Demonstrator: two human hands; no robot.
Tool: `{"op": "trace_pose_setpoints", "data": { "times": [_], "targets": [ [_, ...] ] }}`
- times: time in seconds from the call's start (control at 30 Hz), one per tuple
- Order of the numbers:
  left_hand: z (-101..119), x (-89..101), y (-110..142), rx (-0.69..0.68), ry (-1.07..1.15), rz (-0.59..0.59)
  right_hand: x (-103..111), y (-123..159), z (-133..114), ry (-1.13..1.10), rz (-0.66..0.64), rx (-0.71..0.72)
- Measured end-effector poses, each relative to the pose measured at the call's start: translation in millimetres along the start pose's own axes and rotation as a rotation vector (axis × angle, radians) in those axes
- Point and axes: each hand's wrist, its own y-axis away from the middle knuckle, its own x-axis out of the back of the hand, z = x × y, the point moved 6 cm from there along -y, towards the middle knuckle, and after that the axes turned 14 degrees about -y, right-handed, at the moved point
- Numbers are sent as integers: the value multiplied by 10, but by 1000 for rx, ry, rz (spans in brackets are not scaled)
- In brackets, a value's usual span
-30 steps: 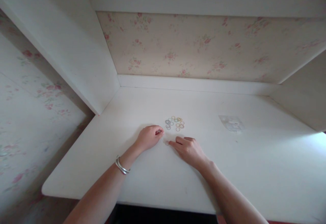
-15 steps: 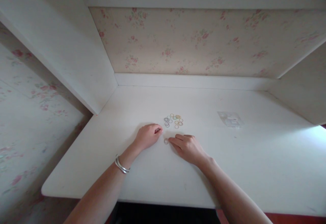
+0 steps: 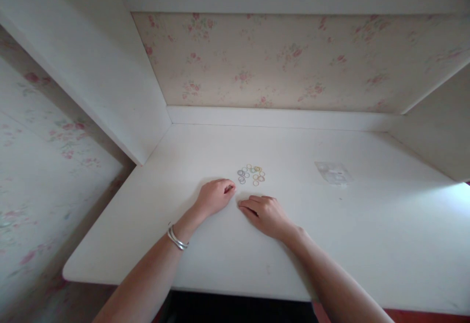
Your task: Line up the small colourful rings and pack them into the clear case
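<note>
My left hand [image 3: 215,196] rests on the white tabletop with its fingers curled closed. Something small shows in the dark gap between thumb and fingers, too indistinct to name. To its right, my right hand [image 3: 266,214] lies low on the table, thumb and forefinger brought together at the spot where a thin ring lay; the ring itself is hidden by the fingertips. Just beyond both hands lies a loose cluster of several thin rings [image 3: 256,183], silver-grey on the left, and gold and pinkish on the right, some overlapping.
A clear plastic bag [image 3: 333,173] lies flat at the right. The white tabletop [image 3: 220,259] has a raised strip [image 3: 279,118] along its back and white side panels [image 3: 154,83]. Floral wallpaper [image 3: 264,58] covers the wall behind.
My right fingertips have slid slightly left and closed over the single ring, which no longer shows. My left hand stays in place, and the view has shifted slightly.
</note>
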Motion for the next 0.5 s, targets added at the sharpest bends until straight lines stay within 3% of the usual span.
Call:
{"op": "trace_pose_setpoints", "data": {
  "times": [0.5],
  "targets": [
    [18, -12, 3, -8, -22, 5, 18, 6, 6, -41, 36, 3]
  ]
}}
